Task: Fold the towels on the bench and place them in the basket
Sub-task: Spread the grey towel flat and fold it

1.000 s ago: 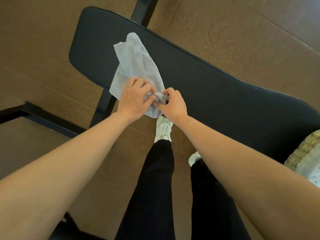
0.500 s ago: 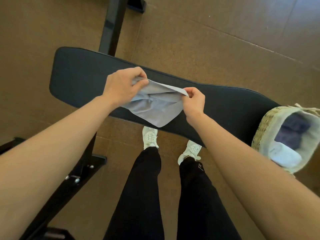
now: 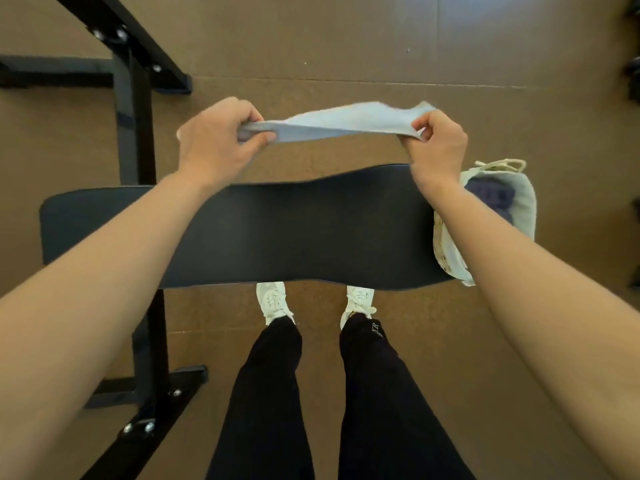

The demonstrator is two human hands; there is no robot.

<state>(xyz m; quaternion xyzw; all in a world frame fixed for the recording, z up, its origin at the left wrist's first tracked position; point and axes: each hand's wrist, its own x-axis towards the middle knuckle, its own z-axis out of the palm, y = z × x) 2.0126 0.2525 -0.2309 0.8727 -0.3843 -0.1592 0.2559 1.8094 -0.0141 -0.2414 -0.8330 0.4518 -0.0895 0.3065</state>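
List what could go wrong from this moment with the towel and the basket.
1. The light blue towel is stretched in the air between the left hand and right hand, pinched only at its ends; a slipped pinch would likely drop it on the floor.
2. The basket sits at the end of the bench, partly past its edge, right beside the right forearm; a bump might tip it off.

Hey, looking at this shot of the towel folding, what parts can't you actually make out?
Head view only:
- Basket contents: the right forearm covers its near side; only a dark folded item shows.
- Towel: motion-blurred and seen nearly edge-on, so its folds are unclear.
- Towel corners: buried in the grip of the left hand and right hand.
- Bench frame: cut off at the left and bottom edges.
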